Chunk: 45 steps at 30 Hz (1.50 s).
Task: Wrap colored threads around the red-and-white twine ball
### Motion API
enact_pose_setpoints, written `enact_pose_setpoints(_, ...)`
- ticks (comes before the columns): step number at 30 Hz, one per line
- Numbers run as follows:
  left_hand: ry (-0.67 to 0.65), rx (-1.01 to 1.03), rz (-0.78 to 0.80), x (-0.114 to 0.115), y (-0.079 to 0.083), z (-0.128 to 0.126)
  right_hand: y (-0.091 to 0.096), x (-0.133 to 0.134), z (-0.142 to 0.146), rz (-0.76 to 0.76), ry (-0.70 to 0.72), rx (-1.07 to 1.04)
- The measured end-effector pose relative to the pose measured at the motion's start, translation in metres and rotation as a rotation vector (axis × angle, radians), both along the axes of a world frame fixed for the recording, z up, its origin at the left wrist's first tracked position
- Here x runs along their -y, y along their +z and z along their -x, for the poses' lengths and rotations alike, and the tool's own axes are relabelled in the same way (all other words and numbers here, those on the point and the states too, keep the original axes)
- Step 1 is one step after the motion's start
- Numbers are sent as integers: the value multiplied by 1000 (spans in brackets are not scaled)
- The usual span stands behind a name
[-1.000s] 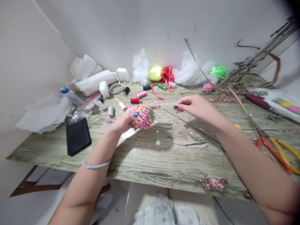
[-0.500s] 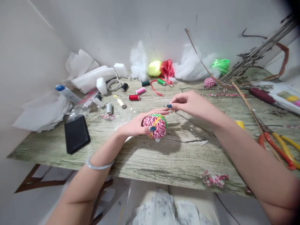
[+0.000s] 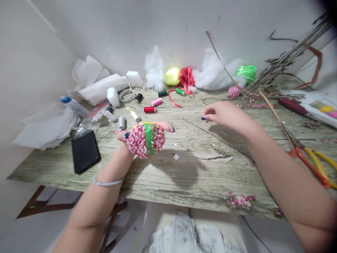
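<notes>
A ball of red-and-white twine point(image 3: 137, 140), with a green band across its front and yellow at its top, rests in my left hand point(image 3: 164, 125). The thumb wraps its left side and the fingers reach behind it, fingertips showing at the right. My right hand point(image 3: 223, 114) hovers over the table to the right of the ball, fingers curled and thumb close to the index finger. Whatever those fingertips may hold is too small or hidden to make out. A thin twig point(image 3: 205, 131) lies on the table between the hands, passing under the right forearm.
Several thread spools, such as a red one point(image 3: 150, 109), lie behind the ball. A black phone point(image 3: 86, 151) is at left. Orange-and-yellow-handled pliers point(image 3: 313, 163) lie at right. White stuffing point(image 3: 214, 73) and a red ribbon bundle point(image 3: 186, 76) sit by the wall. Pink sprigs point(image 3: 240, 201) lie near the front edge.
My left hand has moved left and turned the ball, so the green band now faces me. My right hand has drawn away to the right, leaving a wider gap between the hands.
</notes>
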<state>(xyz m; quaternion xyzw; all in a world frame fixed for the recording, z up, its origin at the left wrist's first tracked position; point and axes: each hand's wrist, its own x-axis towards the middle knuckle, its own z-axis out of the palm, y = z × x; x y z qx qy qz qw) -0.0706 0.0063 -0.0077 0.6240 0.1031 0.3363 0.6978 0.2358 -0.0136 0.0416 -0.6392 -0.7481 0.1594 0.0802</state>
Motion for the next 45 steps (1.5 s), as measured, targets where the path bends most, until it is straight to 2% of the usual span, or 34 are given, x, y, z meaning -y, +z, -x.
enact_pose_setpoints(4, -71, -9, 92, -6, -4, 13, -4, -3, -3, -30, -17, -33)
enact_pose_setpoints(7, -156, -37, 133, -1, -3, 9, -2, -3, -3, -29, -25, -106)
enact_pose_setpoints(10, -43, -17, 101, 7, -1, -5, 1, -1, -2, 52, 20, -283)
enact_pose_setpoints(12, -17, -107, 125, 11, 0, -13, 3, 1, -2, 110, 55, -410)
enact_pose_setpoints(14, -8, -187, 83, 13, 1, -17, 5, 3, 0, 134, 75, -504)
enact_pose_setpoints(18, -65, -327, -127, 14, 3, -22, 14, 11, 7, 125, 96, -635)
enact_pose_setpoints(22, -109, -359, -272, 17, 5, -28, 24, 19, 15, 101, 92, -651)
enact_pose_setpoints(27, -29, -333, -381, 19, 5, -33, 30, 25, 19, 88, 131, -633)
enact_pose_setpoints(31, 23, -298, -406, 18, 6, -31, 34, 27, 17, 88, 154, -624)
enact_pose_setpoints(34, 36, -276, -394, 19, 8, -30, 35, 28, 16, 121, 181, -614)
enact_pose_setpoints(38, -35, -246, -329, 22, 7, -28, 31, 28, 19, 143, 203, -600)
enact_pose_setpoints(45, -11, -122, 49, 27, 8, -27, 29, 26, 19, 56, 173, -487)
